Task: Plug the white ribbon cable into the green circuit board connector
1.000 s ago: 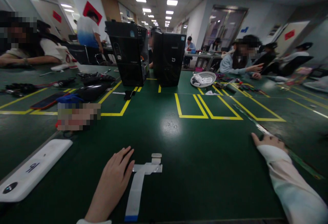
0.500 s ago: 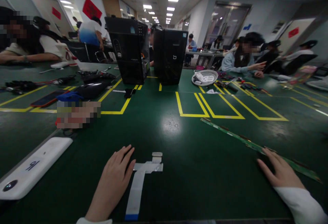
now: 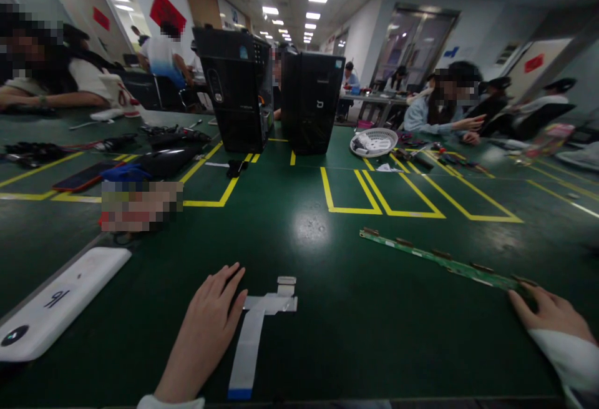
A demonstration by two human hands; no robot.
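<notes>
My left hand (image 3: 208,318) lies flat on the table with its fingers stretched out, its fingertips at the left end of a white flat ribbon cable (image 3: 250,346). That cable is T-shaped, with a blue end toward me and a small connector at the top. On the right side, my right hand (image 3: 552,312) is closed on the near end of a long, narrow green circuit board (image 3: 435,260). Several brown connectors line the board's upper edge, and it slants away to the left. My fingers hide its right end.
Two black computer towers (image 3: 236,90) stand at the back. A white basket (image 3: 373,142) holds small parts. At left lie a white oblong device (image 3: 60,303), a blurred-out item (image 3: 140,206) and dark cables (image 3: 40,154). Yellow tape (image 3: 355,211) marks the green table (image 3: 327,340). People sit around.
My right hand has slid right to the board's end and closed on it. The board has turned to a shallower slant, its far end coming nearer. My left hand and the ribbon cable have stayed put.
</notes>
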